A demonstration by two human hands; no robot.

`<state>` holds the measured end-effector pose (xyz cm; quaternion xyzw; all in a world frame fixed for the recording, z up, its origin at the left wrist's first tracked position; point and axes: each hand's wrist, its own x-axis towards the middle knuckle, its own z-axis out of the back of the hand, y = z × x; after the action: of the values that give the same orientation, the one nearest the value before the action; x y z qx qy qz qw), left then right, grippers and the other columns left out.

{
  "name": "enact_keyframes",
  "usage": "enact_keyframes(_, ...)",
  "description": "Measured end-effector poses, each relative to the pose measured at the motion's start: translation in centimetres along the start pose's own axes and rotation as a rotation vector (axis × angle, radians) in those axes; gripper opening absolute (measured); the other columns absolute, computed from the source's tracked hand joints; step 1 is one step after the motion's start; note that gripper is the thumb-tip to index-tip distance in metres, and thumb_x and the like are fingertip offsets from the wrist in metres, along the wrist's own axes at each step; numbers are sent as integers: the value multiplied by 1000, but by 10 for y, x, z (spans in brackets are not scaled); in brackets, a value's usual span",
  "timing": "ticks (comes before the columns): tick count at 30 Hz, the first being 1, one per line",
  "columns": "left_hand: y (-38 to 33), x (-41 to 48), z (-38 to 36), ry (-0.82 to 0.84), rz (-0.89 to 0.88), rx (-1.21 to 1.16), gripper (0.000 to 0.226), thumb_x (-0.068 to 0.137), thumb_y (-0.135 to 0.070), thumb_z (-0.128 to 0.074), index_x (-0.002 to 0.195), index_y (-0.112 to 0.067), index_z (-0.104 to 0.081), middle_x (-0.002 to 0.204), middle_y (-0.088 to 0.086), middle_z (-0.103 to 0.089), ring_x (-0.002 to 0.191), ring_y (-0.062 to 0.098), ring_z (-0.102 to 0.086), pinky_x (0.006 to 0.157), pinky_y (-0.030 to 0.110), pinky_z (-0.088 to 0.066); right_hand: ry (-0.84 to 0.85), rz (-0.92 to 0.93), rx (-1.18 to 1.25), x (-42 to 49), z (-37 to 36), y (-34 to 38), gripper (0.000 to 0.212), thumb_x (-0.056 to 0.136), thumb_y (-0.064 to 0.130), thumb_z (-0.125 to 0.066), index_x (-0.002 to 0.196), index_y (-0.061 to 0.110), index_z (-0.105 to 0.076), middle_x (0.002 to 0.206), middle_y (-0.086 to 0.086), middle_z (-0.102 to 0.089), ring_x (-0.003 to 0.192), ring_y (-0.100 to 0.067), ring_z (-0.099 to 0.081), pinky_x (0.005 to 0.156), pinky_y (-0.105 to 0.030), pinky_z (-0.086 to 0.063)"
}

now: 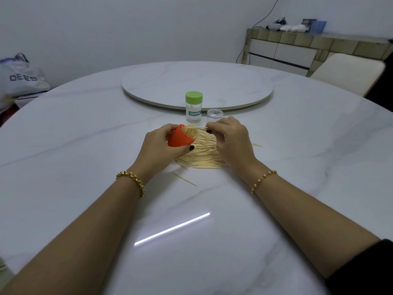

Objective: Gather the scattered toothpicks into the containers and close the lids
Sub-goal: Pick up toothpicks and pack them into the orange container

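Observation:
My left hand [158, 145] holds an orange container [180, 138] tilted on its side, mouth to the right, with toothpicks sticking out of it. Between the thumb and fingers of my right hand [230, 139] are pinched a few toothpicks [198, 128] at the container's mouth. A loose pile of toothpicks [204, 154] lies on the white marble table [85, 145] under both hands. A couple of stray toothpicks [185, 179] lie nearer to me. A clear jar with a green lid [193, 106] labelled TOOTHPICK stands upright behind. A clear plastic piece [214, 116] stands beside it.
A round marble turntable [159, 81] sits at the table's centre, behind the jar. A cream chair [348, 73] stands at the right, a sideboard [297, 52] behind it. A white bag [21, 77] sits at the far left.

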<state>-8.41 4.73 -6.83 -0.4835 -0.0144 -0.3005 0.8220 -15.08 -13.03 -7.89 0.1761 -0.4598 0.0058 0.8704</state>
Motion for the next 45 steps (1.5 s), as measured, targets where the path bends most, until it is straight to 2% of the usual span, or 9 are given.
enact_keyframes(4, 1, -1, -2, 1, -22, 19, 60, 68, -31, -84, 123, -19, -61, 110, -6, -66, 103, 8, -59, 71, 1, -41, -14, 120, -76, 1, -3, 3, 31, 70, -16, -57, 88, 5, -72, 79, -9, -65, 80, -30, -58, 63, -31, -50)
enact_keyframes(8, 1, 0, -1, -3, -28, 34, 62, 68, -31, -84, 124, -18, -60, 113, -4, -65, 104, 10, -58, 75, 4, -41, -8, 141, -126, 2, -4, 2, 41, 63, -22, -56, 88, 6, -72, 82, -9, -62, 82, -29, -57, 63, -32, -50)
enact_keyframes(12, 0, 0, -1, -1, -34, 44, 65, 69, -33, -83, 127, -18, -59, 116, -4, -64, 107, 11, -57, 74, 5, -41, -2, 136, -161, 2, -4, 2, 40, 64, -19, -54, 89, 6, -73, 85, -9, -62, 86, -25, -53, 68, -29, -45)
enact_keyframes(17, 0, 0, 0, -4, -37, 30, 64, 69, -31, -83, 127, -17, -58, 117, -2, -64, 108, 13, -57, 79, 12, -43, -25, 149, -186, 3, -1, 5, 42, 64, -15, -47, 90, 5, -72, 87, -11, -63, 85, -24, -52, 68, -32, -48)
enact_keyframes(24, -1, -1, 0, 5, -36, 36, 64, 70, -30, -83, 127, -16, -58, 117, -2, -64, 108, 13, -57, 73, 7, -42, -2, 199, -168, 3, -1, 12, 41, 76, -6, -36, 93, 3, -72, 88, -14, -63, 85, -33, -60, 68, -36, -51)
enact_keyframes(29, 0, -1, 0, 2, -35, 40, 61, 69, -31, -84, 123, -17, -60, 112, -4, -65, 104, 11, -58, 71, 5, -41, -7, 232, -118, 2, -2, 15, 39, 78, -6, -37, 94, 2, -71, 88, -15, -63, 84, -35, -60, 71, -39, -52)
enact_keyframes(36, -1, -1, 0, -2, -42, 46, 57, 69, -31, -84, 120, -19, -62, 108, -6, -65, 100, 9, -59, 70, 3, -42, 48, 258, -15, 1, -5, 18, 42, 74, -9, -36, 99, -3, -70, 89, -17, -63, 88, -21, -44, 78, -28, -41)
enact_keyframes(41, -2, -1, -1, 7, -48, 52, 58, 69, -31, -83, 121, -19, -61, 109, -6, -65, 101, 8, -58, 70, 4, -41, 62, 229, 31, 0, -6, 17, 34, 72, -18, -50, 98, -2, -65, 90, -14, -65, 89, -22, -49, 81, -29, -43)
enact_keyframes(45, -2, -1, -2, 12, -51, 55, 60, 69, -31, -83, 123, -18, -61, 112, -5, -65, 104, 9, -58, 73, 5, -41, 54, 201, 66, 0, -6, 17, 30, 73, -18, -52, 94, -2, -63, 89, -13, -64, 89, -19, -48, 80, -25, -42)
